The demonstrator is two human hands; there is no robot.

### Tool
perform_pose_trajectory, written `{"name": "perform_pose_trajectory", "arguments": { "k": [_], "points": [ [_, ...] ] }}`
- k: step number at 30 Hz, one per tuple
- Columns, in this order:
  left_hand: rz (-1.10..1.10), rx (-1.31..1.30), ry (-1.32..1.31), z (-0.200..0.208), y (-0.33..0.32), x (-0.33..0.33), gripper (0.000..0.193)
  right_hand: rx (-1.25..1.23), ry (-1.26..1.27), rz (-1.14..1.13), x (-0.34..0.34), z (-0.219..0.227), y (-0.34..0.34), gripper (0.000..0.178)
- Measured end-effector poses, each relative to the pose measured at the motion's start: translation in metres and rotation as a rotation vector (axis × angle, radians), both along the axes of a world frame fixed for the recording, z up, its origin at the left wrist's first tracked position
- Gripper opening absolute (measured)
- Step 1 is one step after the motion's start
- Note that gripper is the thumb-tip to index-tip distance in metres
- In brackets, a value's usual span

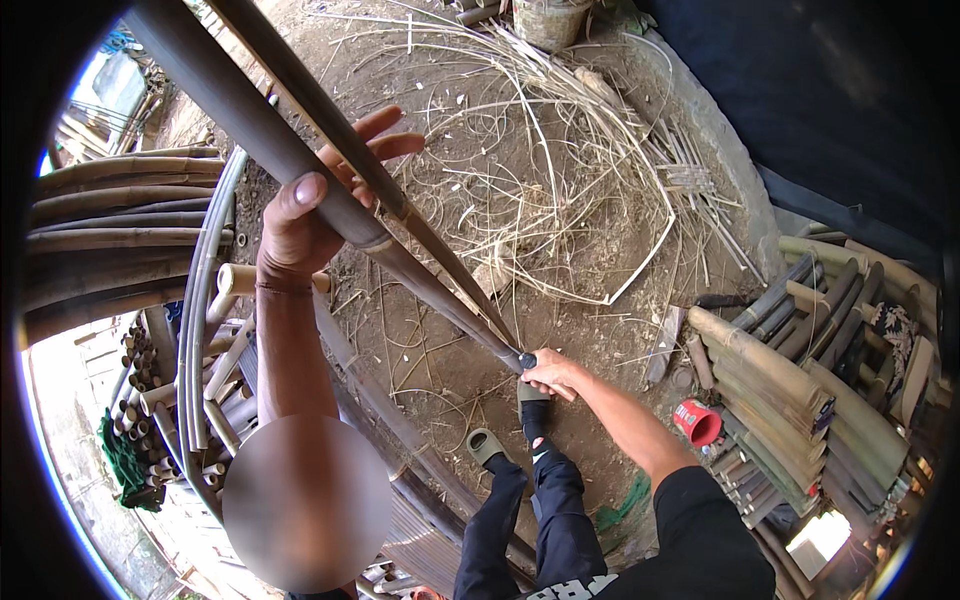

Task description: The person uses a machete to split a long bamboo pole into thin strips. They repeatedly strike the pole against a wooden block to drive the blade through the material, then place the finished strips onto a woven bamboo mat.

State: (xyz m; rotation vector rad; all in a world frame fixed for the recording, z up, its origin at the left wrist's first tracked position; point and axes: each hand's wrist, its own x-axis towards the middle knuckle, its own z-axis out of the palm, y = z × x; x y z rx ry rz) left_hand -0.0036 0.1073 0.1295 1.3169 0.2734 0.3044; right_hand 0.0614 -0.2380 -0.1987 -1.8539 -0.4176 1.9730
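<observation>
A long dark bamboo pole (270, 140) runs slantwise from the upper left toward my right hand, split lengthwise, with a second dark length (340, 130) parted from it by a narrow gap. My left hand (305, 220) holds the pole, its thumb on top and its fingers loosely spread behind and past it. At the lower end, where the two lengths come together, my right hand (552, 372) is closed. A dark round piece (527, 360) shows at its fingers and a short light-brown end (565, 392) sticks out below. Whether these belong to one tool, I cannot tell.
Thin pale strips (560, 130) lie tangled over the dirt floor. Cut bamboo is stacked at the right (780, 370) and left (130, 210). A red cup (697, 423) lies beside the right stack. A bucket (550, 22) stands at the far side. My sandalled feet are below the pole.
</observation>
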Motion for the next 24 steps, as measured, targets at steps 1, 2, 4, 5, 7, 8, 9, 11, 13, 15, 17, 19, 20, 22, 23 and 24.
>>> {"name": "perform_pose_trajectory", "arguments": {
  "k": [1,2,4,5,7,8,9,11,13,15,17,19,20,22,23,24],
  "points": [
    [-0.046,-0.02,0.007,0.002,0.002,0.003,0.101,-0.052,-0.104,0.099,0.002,-0.002,0.002,0.02],
    [-0.09,-0.042,0.016,0.0,0.002,0.005,0.099,-0.107,-0.204,0.199,0.004,0.002,0.005,0.021],
    [-0.052,-0.097,-0.081,-0.013,0.008,0.007,0.073,0.056,-0.448,0.437,0.014,0.008,0.008,0.033],
    [0.009,-0.118,-0.081,-0.013,0.006,0.009,0.069,0.121,-0.536,0.447,0.016,0.006,0.007,0.034],
    [0.111,-0.124,-0.075,-0.013,0.002,0.013,0.065,0.163,-0.619,0.544,0.02,0.003,0.006,0.031],
    [0.17,-0.108,-0.054,-0.014,0.001,0.005,0.064,0.148,-0.595,0.647,0.021,0.017,0.017,0.028],
    [0.207,-0.092,-0.055,-0.011,-0.004,0.009,0.063,0.187,-0.814,0.889,0.04,0.007,0.021,0.023],
    [0.21,0.016,0.011,-0.001,-0.014,0.024,0.063,0.295,-1.044,1.28,0.09,0.001,0.053,0.015],
    [0.15,-0.015,0.005,0.002,-0.015,0.027,0.061,0.375,-1.025,1.301,0.092,0.004,0.048,0.016],
    [0.254,-0.087,-0.012,-0.004,-0.016,0.011,0.061,0.286,-0.757,1.065,0.066,0.019,0.038,0.015],
    [0.322,-0.095,-0.088,-0.006,-0.018,-0.006,0.061,0.138,-0.349,0.614,0.053,0.033,0.016,0.014],
    [0.317,-0.109,-0.093,-0.017,-0.012,-0.051,0.066,-0.015,-0.163,0.188,0.026,0.068,-0.013,0.015],
    [0.348,-0.075,-0.051,-0.011,-0.02,-0.071,0.069,-0.034,-0.145,0.176,0.019,0.091,-0.026,0.015],
    [0.484,-0.069,-0.095,0.005,-0.038,-0.1,0.07,-0.104,-0.113,0.145,0.003,0.128,-0.067,0.016],
    [0.454,-0.125,-0.068,0.008,-0.04,-0.118,0.065,-0.2,-0.143,0.215,-0.003,0.145,-0.087,0.018],
    [0.508,-0.093,-0.042,0.01,-0.045,-0.139,0.059,-0.238,-0.052,0.109,-0.002,0.186,-0.094,0.018]
  ]
}}
